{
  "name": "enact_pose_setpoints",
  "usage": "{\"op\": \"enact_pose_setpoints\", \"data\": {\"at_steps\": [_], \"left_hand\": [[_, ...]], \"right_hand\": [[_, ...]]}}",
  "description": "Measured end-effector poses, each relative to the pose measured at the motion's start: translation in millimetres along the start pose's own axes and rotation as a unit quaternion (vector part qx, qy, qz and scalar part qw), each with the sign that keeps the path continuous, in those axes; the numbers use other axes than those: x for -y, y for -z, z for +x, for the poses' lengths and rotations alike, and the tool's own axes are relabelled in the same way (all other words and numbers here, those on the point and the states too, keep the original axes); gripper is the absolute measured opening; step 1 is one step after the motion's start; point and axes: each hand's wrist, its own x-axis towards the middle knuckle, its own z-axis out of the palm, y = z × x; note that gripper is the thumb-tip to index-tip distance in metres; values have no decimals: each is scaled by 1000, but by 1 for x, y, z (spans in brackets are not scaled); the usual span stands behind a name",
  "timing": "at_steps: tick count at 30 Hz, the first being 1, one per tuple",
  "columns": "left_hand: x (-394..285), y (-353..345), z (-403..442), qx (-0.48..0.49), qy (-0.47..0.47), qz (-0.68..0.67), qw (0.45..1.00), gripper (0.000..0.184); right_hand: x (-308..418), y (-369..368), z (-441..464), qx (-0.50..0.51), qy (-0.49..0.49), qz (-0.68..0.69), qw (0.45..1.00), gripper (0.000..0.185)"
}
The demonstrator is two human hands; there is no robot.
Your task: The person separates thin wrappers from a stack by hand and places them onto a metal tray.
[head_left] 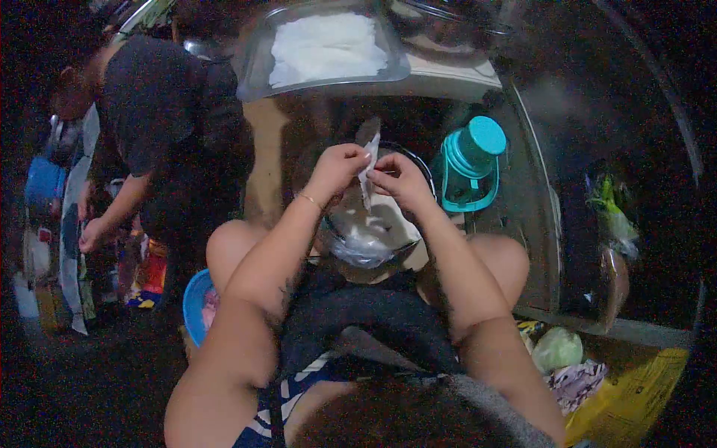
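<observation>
My left hand (337,173) and my right hand (405,183) meet in front of me, fingers pinched on a thin, whitish, flattened strip (372,149). It hangs upright between them, its upper end darker and its lower end reaching below my fingers. I cannot make out its kind. Beneath my hands stands a round, dark-rimmed container (424,166) between my knees. Pale pieces (377,216) and a crumpled clear plastic bag (362,250) show in it; my hands and forearms hide part of it.
Ahead is a large tray (399,67) with a white layer (328,48). A turquoise lidded jug (470,164) stands right of the container. A blue basin (196,306) is beside my left leg. At right lie a cabbage (559,349) and a yellow sack (635,399). Another person (160,112) works at left.
</observation>
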Motion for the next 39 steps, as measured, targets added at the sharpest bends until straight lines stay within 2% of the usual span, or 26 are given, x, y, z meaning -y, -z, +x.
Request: {"op": "enact_pose_setpoints", "data": {"at_steps": [2, 3, 6, 9, 12, 15, 18, 21, 24, 27, 30, 31, 34, 36, 37, 39], "left_hand": [[-13, 4, -6, -1, 10, 28, 1000, 26], [-18, 6, -19, 8, 6, 16, 1000, 26], [-16, 5, -21, 35, -69, 43, 996, 24], [-29, -3, -36, 32, -86, 62, 994, 23], [-31, -13, -52, -7, -114, 14, 993, 15], [-21, -14, -53, -22, -89, 28, 995, 13], [-14, -14, -53, -69, -62, 8, 996, 13], [-15, -6, -53, -74, 8, -60, 995, 14], [10, -8, -38, -47, 29, -131, 990, 17], [2, -9, -41, -81, -53, 69, 993, 20], [5, -8, -36, -81, -43, 99, 991, 20], [6, -12, -32, -78, 15, 64, 995, 20], [21, -13, -26, -115, -53, 23, 992, 20], [26, -21, -26, -133, -93, 66, 985, 19], [26, -25, -28, -140, -112, 87, 980, 18], [23, -31, -32, -122, -83, 107, 983, 18]], "right_hand": [[35, 1, -10, -9, -47, 82, 996, 32], [49, -1, -15, 16, -67, 110, 992, 22], [61, -2, -22, -27, -87, 193, 977, 27], [52, -3, -20, -59, -81, 119, 988, 23], [54, -2, -27, -28, -99, 76, 992, 16], [43, -7, -25, -40, -78, 26, 996, 13], [45, -9, -26, -26, -115, 34, 992, 14], [52, -14, -28, -47, -108, 164, 979, 20], [34, -17, -23, -65, -92, 141, 984, 21], [1, -18, -15, -80, 41, -84, 992, 21], [-1, -20, -15, -68, 22, -76, 995, 21], [-7, -17, -16, -57, -33, -11, 998, 21], [19, -10, -17, -21, -142, 136, 980, 19], [42, -10, -21, -9, -203, 193, 960, 16], [38, -12, -20, -15, -171, 117, 978, 16], [21, -15, -15, -27, -103, -36, 994, 17]]}}
